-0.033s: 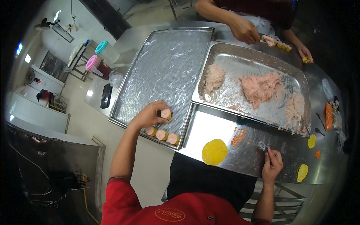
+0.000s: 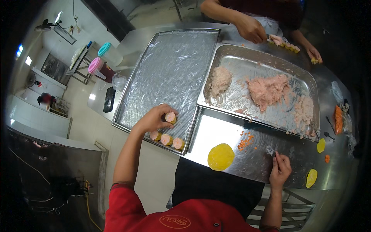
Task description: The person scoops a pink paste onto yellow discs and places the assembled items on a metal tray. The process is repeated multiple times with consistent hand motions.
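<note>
Tray (image 2: pixel 170 69), three dumplings (image 2: pixel 166 139) (fourth (image 2: pixel 170 117) clamped in left grip (image 2: pixel 156 117)), right grip (image 2: pixel 281 169) clasping one tool (image 2: pixel 270 150)

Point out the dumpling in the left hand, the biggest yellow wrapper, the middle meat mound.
Dumpling (image 2: pixel 170 117): head view, pink top.
Yellow wrapper (image 2: pixel 221 157): head view, middle of its face.
Meat mound (image 2: pixel 267 90): head view, mid-surface.

Left fingers (image 2: pixel 166 108) around a pink-topped dumpling (image 2: pixel 171 117), three more (image 2: pixel 166 139) on the tray (image 2: pixel 170 65)
</note>
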### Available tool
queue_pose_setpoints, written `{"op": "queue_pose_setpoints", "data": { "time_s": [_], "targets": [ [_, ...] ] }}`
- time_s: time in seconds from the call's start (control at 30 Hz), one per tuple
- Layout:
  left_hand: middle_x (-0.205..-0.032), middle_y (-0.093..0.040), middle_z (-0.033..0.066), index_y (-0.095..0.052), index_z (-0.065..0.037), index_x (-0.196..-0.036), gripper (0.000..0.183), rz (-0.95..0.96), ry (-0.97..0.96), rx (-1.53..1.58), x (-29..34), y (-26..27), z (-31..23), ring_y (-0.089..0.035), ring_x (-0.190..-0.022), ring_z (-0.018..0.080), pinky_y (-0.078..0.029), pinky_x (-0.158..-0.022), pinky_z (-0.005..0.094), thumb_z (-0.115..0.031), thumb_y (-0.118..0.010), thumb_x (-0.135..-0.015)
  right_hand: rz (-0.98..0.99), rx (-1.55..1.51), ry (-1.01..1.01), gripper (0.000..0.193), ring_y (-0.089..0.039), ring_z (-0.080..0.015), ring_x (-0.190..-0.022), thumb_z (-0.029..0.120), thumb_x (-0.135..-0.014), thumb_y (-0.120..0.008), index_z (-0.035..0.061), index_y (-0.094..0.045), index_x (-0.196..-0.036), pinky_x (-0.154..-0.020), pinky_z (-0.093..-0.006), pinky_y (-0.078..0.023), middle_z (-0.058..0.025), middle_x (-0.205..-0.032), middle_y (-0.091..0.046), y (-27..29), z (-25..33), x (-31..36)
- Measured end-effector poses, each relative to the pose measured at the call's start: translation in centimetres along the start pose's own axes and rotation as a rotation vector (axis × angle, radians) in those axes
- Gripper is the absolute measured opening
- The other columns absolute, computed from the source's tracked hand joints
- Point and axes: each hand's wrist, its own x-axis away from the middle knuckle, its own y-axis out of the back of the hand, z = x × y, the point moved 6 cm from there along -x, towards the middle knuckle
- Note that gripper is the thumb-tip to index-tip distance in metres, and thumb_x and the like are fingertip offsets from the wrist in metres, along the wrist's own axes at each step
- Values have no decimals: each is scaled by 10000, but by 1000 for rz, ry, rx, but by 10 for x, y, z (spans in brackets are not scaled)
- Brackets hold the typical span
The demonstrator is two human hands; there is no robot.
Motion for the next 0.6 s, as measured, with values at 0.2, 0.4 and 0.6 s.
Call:
{"op": "queue_pose_setpoints", "data": {
  "time_s": [0.2, 0.4, 0.6],
  "targets": [
    [-1147, -669, 90, -714, -81, -1114, 395, -42, -80, -157, 4, 7, -16, -654, -1100, 295, -542, -951, 407, -70, -823, -735, 7, 4, -37, 268, -649, -186, -831, -71, -932, -689, -15, -762, -1184, -717, -282, -505, -128, -945, -679, 0, 0, 2],
    [-1112, -666, 109, -701, -72, -1083, 340, 4, 4, -205, 11, 6, -18, -678, -1018, 315, -553, -908, 412, -121, -793, -760, 13, 2, -58, 259, -643, -180, -834, -43, -942, -700, -7, -761, -1191, -724, -279, -502, -120, -943, -676, 0, 1, 1],
    [-1114, -665, 103, -681, -87, -1117, 341, -112, 28, -313, 13, 7, -23, -689, -982, 310, -559, -866, 415, -200, -768, -808, 10, 17, -50, 257, -652, -184, -833, -16, -946, -710, 10, -766, -1196, -719, -289, -511, -125, -952, -685, 0, 1, 1]
  ]
}}
